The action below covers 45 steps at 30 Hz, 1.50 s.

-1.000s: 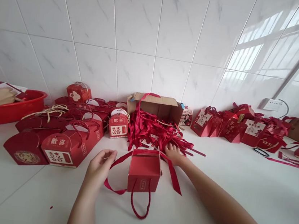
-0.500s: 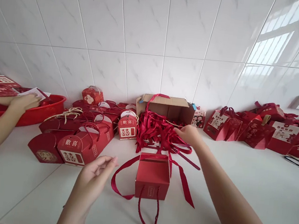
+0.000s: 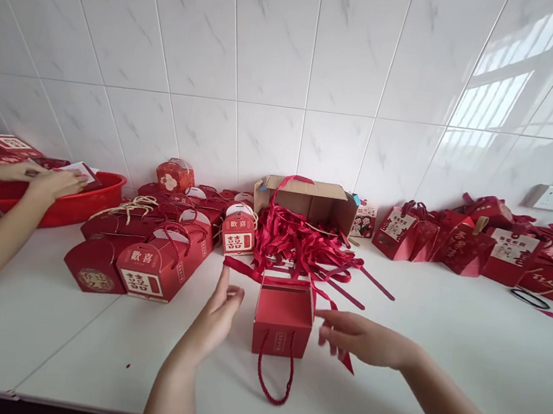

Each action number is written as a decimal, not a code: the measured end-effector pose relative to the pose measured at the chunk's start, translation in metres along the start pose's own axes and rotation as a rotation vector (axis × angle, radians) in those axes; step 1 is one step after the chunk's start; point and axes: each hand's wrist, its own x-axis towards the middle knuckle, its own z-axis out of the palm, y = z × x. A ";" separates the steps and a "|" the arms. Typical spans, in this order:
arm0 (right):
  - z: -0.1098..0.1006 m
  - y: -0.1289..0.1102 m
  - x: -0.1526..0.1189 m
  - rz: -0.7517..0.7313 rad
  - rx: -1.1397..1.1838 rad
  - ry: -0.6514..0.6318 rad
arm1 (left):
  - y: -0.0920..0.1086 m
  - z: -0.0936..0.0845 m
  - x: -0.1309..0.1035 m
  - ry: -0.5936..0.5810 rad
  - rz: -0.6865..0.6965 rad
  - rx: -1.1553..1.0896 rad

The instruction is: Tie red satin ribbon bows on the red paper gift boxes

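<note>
A small red gift box (image 3: 285, 305) stands in front of me with its top open. Its twisted red cord handle (image 3: 273, 398) lies toward me. A red ribbon (image 3: 248, 271) runs behind the box's raised back edge and out to both sides. My left hand (image 3: 214, 324) is left of the box, fingers partly curled, with the ribbon's left part caught at the raised index finger. At the box's right side my right hand (image 3: 366, 339) has its fingers apart, close to the ribbon's right tail, which passes behind them. Whether those fingers touch the ribbon is unclear.
Behind the box, a cardboard carton (image 3: 307, 201) spills a heap of red ribbons (image 3: 297, 240). Finished-looking red boxes (image 3: 140, 271) cluster at left; more gift bags (image 3: 397, 232) line the right wall. A co-worker's hands (image 3: 57, 183) work over a red basin (image 3: 111, 197).
My right hand has come back from the ribbon heap to the box's right side. My left hand has moved right and up, lifting the ribbon's left part, which lay looped on the table.
</note>
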 end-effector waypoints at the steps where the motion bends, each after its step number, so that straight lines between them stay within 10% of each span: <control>1: 0.006 0.004 0.004 -0.020 0.070 0.117 | 0.001 0.001 0.002 -0.011 0.016 -0.074; 8: 0.013 -0.002 0.033 -0.179 0.868 0.497 | 0.009 0.021 0.006 -0.076 0.036 -0.691; 14: 0.009 -0.002 0.043 -0.270 1.227 0.398 | 0.013 0.027 0.009 0.198 -0.043 -0.860; 19: 0.013 0.008 0.046 -0.326 1.400 0.213 | 0.011 0.025 0.011 0.141 -0.162 -1.008; 25: 0.021 0.010 0.050 -0.361 1.396 0.336 | 0.014 0.034 0.008 0.071 -0.198 -1.109; 34: 0.031 -0.001 0.053 -0.559 0.959 0.684 | 0.015 0.047 0.005 0.405 0.055 -0.819; 45: 0.022 0.011 0.056 -0.302 1.094 0.719 | 0.007 0.036 0.007 0.359 0.019 -0.561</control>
